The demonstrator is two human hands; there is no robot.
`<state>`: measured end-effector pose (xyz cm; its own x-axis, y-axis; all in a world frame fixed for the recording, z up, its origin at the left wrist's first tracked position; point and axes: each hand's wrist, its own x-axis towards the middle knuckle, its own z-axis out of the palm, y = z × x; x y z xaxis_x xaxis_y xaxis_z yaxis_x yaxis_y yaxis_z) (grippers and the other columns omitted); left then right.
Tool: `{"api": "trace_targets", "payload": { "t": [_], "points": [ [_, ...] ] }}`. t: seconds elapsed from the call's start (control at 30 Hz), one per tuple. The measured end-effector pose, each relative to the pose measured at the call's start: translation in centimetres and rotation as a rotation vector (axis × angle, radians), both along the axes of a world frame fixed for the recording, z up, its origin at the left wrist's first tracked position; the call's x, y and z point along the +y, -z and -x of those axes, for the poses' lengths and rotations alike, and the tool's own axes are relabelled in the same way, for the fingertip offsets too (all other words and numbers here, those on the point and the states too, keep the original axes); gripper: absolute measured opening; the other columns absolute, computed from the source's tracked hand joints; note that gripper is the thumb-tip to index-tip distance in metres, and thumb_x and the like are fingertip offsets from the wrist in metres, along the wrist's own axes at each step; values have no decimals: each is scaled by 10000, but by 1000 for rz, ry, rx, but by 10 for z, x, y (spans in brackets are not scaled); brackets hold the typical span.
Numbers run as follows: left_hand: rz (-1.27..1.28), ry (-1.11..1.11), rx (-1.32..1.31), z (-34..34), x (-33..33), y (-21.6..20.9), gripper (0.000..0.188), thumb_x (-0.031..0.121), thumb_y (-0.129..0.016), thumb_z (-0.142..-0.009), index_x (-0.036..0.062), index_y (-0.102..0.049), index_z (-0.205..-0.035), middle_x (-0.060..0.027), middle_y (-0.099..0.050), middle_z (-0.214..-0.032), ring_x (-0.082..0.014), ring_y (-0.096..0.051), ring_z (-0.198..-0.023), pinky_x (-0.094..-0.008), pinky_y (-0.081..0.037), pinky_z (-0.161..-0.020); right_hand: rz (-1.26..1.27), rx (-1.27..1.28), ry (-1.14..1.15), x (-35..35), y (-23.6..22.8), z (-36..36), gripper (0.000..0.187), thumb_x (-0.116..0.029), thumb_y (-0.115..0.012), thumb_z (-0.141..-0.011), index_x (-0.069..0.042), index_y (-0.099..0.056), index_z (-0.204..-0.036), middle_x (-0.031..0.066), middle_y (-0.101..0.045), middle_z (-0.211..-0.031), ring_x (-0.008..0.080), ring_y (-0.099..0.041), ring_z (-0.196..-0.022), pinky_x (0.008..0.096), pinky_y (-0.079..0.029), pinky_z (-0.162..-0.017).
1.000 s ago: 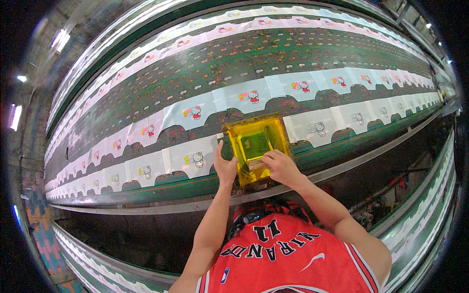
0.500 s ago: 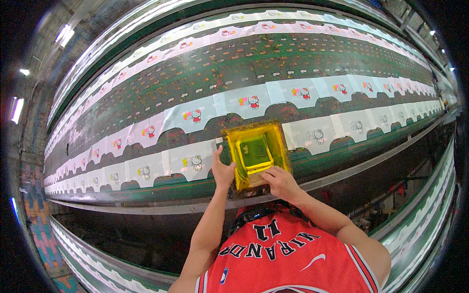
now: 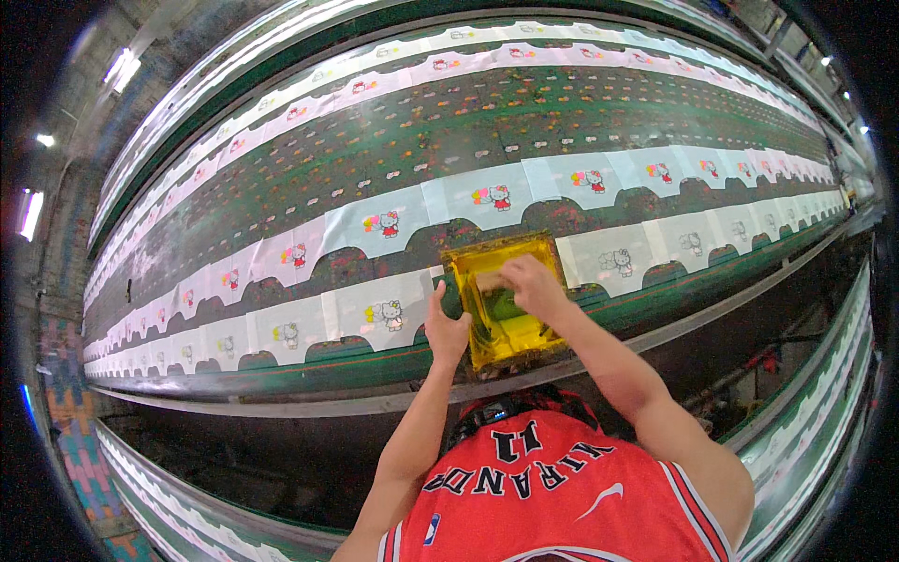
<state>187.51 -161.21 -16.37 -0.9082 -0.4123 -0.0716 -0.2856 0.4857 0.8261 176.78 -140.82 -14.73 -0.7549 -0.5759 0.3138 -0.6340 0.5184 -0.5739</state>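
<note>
A yellow screen-printing frame (image 3: 520, 354) lies on the near row of pale cloth pieces, close to the table's front edge. My left hand (image 3: 448, 328) grips its left side, thumb up along the edge. Inside the frame, my right hand (image 3: 536, 288) is closed on a pale squeegee (image 3: 488, 281), which stands toward the far part of the mesh; the fingers cover part of it. Left of the frame, a white cloth piece (image 3: 389, 316) bears a cartoon cat with yellow balloons. To the right, another cloth piece (image 3: 618, 264) carries only the outline.
A long dark green printing table (image 3: 412, 361) runs across, with a metal rail (image 3: 309, 405) along its front. Behind the near row lies a row of blue and pink printed pieces (image 3: 379, 225). More rows stretch farther back, and another table (image 3: 187, 515) stands at the lower left.
My right hand has pushed the squeegee from the near end of the frame toward its far end. The left hand stays on the frame's side. The whole view has shifted slightly.
</note>
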Motion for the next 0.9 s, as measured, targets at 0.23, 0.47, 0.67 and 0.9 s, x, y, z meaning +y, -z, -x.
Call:
{"api": "trace_targets", "payload": {
  "t": [0.23,0.47,0.67,0.9],
  "points": [
    [-56,-30,-11,-1,5,-3,820,18,-759,-791,79,-458,-1551,-220,-586,-1476,-376,-567,-1366,-446,-451,-1117,-61,-27,-56,37,-16,-90,374,20,-659,-721,-32,-675,-1092,136,-695,-1096,359,-638,-1110,430,-536,-983],
    [-50,-18,150,8,44,-10,767,-14,-726,-797,37,-476,-1521,-206,-532,-1538,-359,-505,-1430,-421,-398,-1173,-6,2,-100,81,-27,-65,355,14,-707,-758,-40,-676,-1108,117,-689,-1074,343,-653,-1048,422,-552,-928],
    [2,-11,251,42,149,0,773,0,-744,-772,34,-490,-1502,-217,-572,-1492,-371,-530,-1405,-429,-390,-1182,-43,-14,-50,182,-32,-35,341,-5,-734,-768,-38,-698,-1106,114,-699,-1079,330,-656,-1049,426,-551,-920],
    [-29,-22,147,68,254,7,798,16,-755,-772,41,-478,-1520,-225,-575,-1490,-379,-550,-1386,-446,-434,-1131,-61,-76,-48,283,-25,-9,389,3,-654,-756,-43,-696,-1139,111,-686,-1102,335,-638,-1075,424,-547,-952]
  ]
}}
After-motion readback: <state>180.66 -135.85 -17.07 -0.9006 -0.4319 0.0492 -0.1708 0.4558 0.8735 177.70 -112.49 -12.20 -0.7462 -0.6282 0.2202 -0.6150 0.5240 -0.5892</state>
